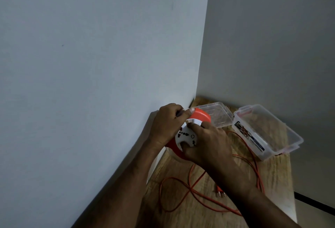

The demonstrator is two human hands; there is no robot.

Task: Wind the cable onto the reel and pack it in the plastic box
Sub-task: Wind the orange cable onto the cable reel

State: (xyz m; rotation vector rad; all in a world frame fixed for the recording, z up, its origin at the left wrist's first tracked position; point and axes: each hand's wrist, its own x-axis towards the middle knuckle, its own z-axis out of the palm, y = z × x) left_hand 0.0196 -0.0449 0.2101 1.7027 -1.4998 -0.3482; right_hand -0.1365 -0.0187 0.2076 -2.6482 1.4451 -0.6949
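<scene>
An orange cable reel (201,115) with a white socket face (186,135) is held above the wooden table (181,215). My left hand (166,124) grips the reel's far left rim. My right hand (208,146) presses on the white face, fingers curled into it. The orange cable (181,191) lies in loose loops on the table, and its plug (220,192) rests beside my right forearm. The clear plastic box (293,133) stands open at the right, with nothing visible inside. Its clear lid (220,113) lies behind the reel.
A white wall (90,64) runs along the table's left side and another wall (272,46) stands behind it, forming a corner. The table's right edge (292,191) drops off to a dark floor strip.
</scene>
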